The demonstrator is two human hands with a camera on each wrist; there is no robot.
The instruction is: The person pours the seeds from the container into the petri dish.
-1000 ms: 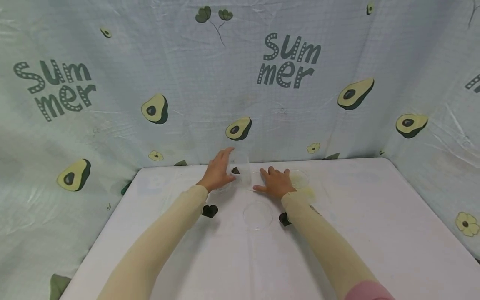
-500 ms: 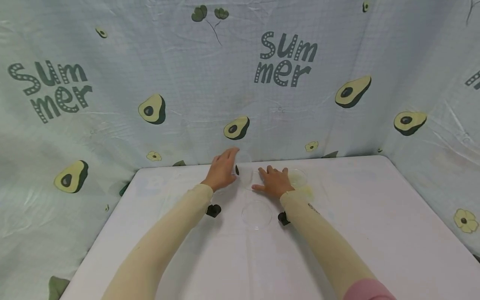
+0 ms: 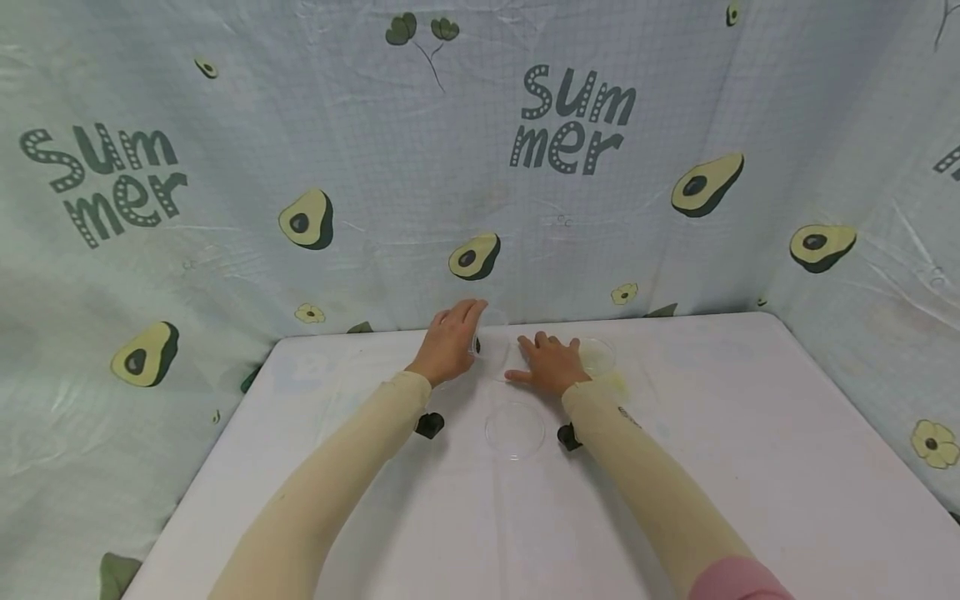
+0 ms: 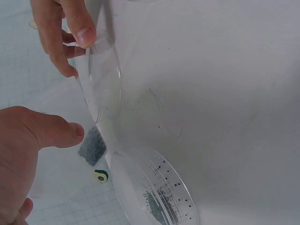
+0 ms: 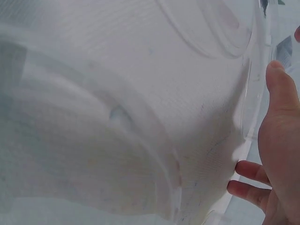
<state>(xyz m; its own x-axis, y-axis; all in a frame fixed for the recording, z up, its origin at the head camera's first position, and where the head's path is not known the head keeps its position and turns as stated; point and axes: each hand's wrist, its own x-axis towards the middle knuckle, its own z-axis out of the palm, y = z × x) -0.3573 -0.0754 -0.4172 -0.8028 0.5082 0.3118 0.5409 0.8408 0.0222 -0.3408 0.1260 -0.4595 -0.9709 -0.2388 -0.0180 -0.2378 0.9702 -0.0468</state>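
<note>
My left hand (image 3: pixel 447 340) grips a clear plastic container, faint against the cloth, with a patch of dark grains (image 4: pixel 92 146) inside. Its exact shape cannot be told. In the left wrist view, my left thumb lies in front of it. My right hand (image 3: pixel 551 365) rests on the table with fingers spread, thumb and fingertips touching the rim of a clear petri dish (image 4: pixel 104 84). Beside the left hand is another petri dish (image 4: pixel 185 193) holding dark grains; in the head view that hand mostly hides it.
Nearest me on the white table (image 3: pixel 465 517) lies a clear petri dish (image 3: pixel 515 431). Right of my right hand is a dish (image 3: pixel 597 357) with something yellowish. A printed cloth (image 3: pixel 375 183) rises behind the table. A blurred clear curved shape (image 5: pixel 154 140) covers much of the right wrist view.
My left hand has moved slightly right toward the right hand and turned, so less of the container and its dark grains shows. The right hand stays in place.
</note>
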